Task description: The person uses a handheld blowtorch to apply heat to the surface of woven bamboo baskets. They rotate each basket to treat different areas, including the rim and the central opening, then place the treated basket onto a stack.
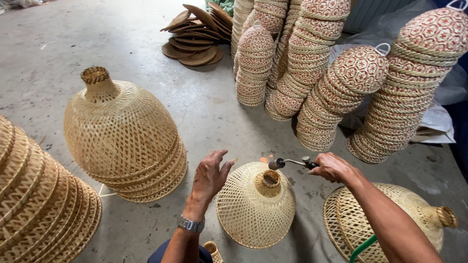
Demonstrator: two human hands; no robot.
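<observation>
Pale woven bamboo bell-shaped lampshade (255,207) sits on grey concrete floor, neck up, betw. both hands. L hand (210,176) open, fingers touching shade's side. R hand (331,167) closed on small metal gas torch (292,162), nozzle w/ flame just above neck.

Grey concrete floor (97,39) (stained, daylit); leaning stacks of patterned baskets (312,73) and flat woven lids (195,39) behind.

Pale woven bamboo lampshade (255,207) — dome-shaped, neck up on the floor — metal torch (291,162) just above
</observation>
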